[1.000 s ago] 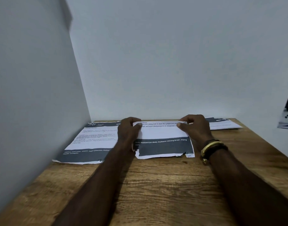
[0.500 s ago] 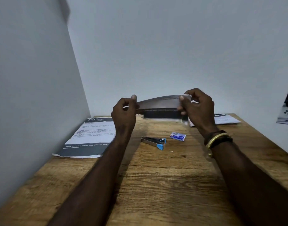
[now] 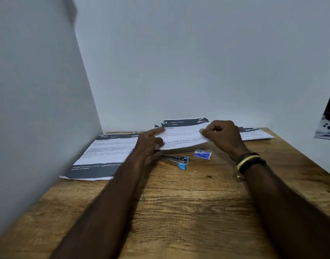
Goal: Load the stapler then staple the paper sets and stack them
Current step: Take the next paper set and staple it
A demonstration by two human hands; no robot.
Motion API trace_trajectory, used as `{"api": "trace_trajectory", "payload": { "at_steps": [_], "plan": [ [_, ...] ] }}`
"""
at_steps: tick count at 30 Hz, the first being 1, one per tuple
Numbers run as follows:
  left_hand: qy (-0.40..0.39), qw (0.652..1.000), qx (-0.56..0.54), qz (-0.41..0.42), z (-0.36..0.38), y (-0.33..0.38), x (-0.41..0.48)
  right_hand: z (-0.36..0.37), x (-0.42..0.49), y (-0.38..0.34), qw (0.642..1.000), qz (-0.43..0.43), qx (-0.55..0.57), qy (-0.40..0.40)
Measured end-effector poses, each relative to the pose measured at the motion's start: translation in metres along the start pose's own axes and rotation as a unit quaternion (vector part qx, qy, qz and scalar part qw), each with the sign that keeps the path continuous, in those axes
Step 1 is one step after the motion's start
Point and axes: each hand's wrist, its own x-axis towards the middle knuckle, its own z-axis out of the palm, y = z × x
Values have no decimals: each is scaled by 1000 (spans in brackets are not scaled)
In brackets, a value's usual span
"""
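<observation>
White printed paper sheet with a dark header (image 3: 181, 136) is pinched at its right edge by the curled right hand (image 3: 223, 135) and at its left by the left hand (image 3: 150, 142), index finger straight on top. Both grips hold it above a silver, blue-tipped stapler (image 3: 175, 159) and small blue staple box (image 3: 202, 154) on the wooden tabletop (image 3: 179, 212).

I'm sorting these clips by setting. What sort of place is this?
Probably a small indoor desk or study corner: a wooden table set in a corner of plain white walls, with printed paper sets, a stapler and a staple box laid out. Home or office, I cannot tell.
</observation>
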Motion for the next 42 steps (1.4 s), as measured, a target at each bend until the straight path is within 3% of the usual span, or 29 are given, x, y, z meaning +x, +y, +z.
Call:
{"api": "trace_trajectory", "payload": {
  "at_steps": [3, 8, 12, 15, 18, 22, 26, 30, 33, 42],
  "plan": [
    [22, 998, 58, 20, 2, -11, 5, 2, -3, 5, 997, 23, -53, -47],
    [56, 998, 23, 5, 6, -24, 3, 9, -6, 0, 980, 51, -168, -93],
    [71, 996, 47, 20, 6, -25, 4, 20, -12, -18, 948, 28, -308, -72],
    [84, 992, 87, 23, 5, -25, 3, 31, -20, -33, 959, -16, -231, -165],
    [87, 991, 98, 22, 6, -24, 2, 48, -31, -42, 934, -5, -234, -270],
    [97, 990, 97, 15, 7, -24, 1, 61, -31, -38, 916, -25, -283, -282],
    [112, 990, 85, 22, 7, -24, 2, 54, -24, -35, 925, -1, -217, -311],
    [112, 988, 106, 18, 8, -22, 1, 43, -20, -33, 934, 79, -61, -342],
    [114, 985, 126, 36, 11, -19, -3, 39, -17, -28, 935, 135, 50, -324],
    [125, 986, 97, 53, 13, -20, -5, 53, 3, -23, 930, 210, 224, -203]
  ]
}}
